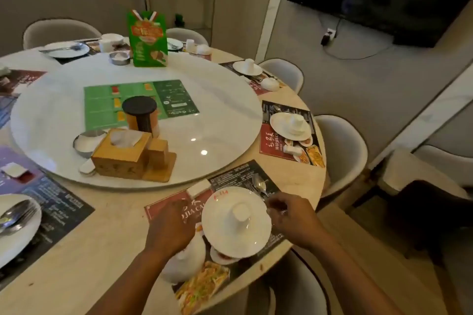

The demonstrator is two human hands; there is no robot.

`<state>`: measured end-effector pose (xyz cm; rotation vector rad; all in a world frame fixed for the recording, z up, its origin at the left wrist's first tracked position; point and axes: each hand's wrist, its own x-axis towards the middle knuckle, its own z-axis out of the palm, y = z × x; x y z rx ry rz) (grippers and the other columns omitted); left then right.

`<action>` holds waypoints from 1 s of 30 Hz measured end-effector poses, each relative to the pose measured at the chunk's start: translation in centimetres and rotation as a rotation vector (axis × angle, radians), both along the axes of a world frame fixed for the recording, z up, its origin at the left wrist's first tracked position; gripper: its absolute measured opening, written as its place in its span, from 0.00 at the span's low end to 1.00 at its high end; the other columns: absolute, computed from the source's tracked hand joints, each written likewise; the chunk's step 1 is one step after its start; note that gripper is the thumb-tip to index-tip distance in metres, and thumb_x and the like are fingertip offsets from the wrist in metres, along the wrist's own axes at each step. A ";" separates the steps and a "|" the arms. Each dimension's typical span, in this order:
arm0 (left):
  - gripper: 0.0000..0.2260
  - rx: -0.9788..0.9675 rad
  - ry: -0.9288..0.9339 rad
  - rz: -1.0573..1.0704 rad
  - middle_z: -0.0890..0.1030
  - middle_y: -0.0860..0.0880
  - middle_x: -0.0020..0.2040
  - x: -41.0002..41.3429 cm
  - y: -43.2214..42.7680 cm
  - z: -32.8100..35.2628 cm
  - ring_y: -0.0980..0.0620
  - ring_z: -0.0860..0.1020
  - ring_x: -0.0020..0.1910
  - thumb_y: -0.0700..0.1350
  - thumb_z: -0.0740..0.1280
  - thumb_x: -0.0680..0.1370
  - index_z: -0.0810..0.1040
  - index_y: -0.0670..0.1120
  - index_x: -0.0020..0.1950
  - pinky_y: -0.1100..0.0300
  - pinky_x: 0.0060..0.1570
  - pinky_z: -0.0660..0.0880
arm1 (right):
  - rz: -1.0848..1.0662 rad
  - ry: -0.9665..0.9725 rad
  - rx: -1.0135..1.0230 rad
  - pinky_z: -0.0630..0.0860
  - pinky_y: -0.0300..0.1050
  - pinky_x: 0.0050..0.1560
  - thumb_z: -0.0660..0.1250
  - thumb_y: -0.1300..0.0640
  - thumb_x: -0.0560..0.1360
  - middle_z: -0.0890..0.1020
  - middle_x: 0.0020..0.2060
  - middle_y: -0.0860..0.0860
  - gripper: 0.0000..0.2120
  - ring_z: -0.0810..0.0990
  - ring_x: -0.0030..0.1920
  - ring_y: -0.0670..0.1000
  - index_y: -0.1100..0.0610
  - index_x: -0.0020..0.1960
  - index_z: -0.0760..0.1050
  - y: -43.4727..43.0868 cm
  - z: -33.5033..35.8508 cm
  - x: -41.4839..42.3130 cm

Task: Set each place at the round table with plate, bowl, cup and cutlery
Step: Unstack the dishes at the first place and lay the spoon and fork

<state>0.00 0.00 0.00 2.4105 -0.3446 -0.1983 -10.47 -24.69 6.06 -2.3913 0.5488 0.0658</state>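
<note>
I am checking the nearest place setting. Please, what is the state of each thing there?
plate: on the placemat, cup on it
cup: upside down
bowl: upside down, left of the plate
spoon: beyond the plate
left hand: over the bowl
right hand: at the plate rim

The counter (115, 215) is bare between the two near placemats, so a hand could pass there. Further in, the wooden tissue box (120, 153) and the turntable (217, 110) rim block the way.
</note>
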 end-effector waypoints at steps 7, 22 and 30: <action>0.20 0.076 0.169 0.136 0.82 0.47 0.58 4.8 -2.2 -1.9 0.49 0.79 0.54 0.51 0.70 0.75 0.76 0.46 0.65 0.58 0.49 0.74 | 0.172 0.005 -0.002 0.76 0.38 0.52 0.69 0.56 0.78 0.83 0.53 0.46 0.10 0.80 0.53 0.46 0.51 0.59 0.80 0.0 -3.5 11.4; 0.21 0.113 0.140 0.433 0.80 0.49 0.63 3.5 -3.1 -4.5 0.50 0.80 0.56 0.48 0.70 0.75 0.74 0.50 0.68 0.52 0.54 0.79 | 1.073 -0.007 -0.761 0.71 0.48 0.41 0.66 0.56 0.78 0.81 0.50 0.55 0.17 0.81 0.50 0.59 0.51 0.67 0.75 2.4 -10.6 23.0; 0.22 0.117 0.111 0.566 0.78 0.47 0.64 1.4 -4.4 -4.1 0.47 0.77 0.59 0.47 0.71 0.76 0.73 0.50 0.69 0.51 0.56 0.76 | 1.006 0.034 -0.635 0.71 0.49 0.44 0.73 0.58 0.72 0.82 0.51 0.55 0.16 0.81 0.51 0.59 0.54 0.59 0.79 1.4 -11.1 23.4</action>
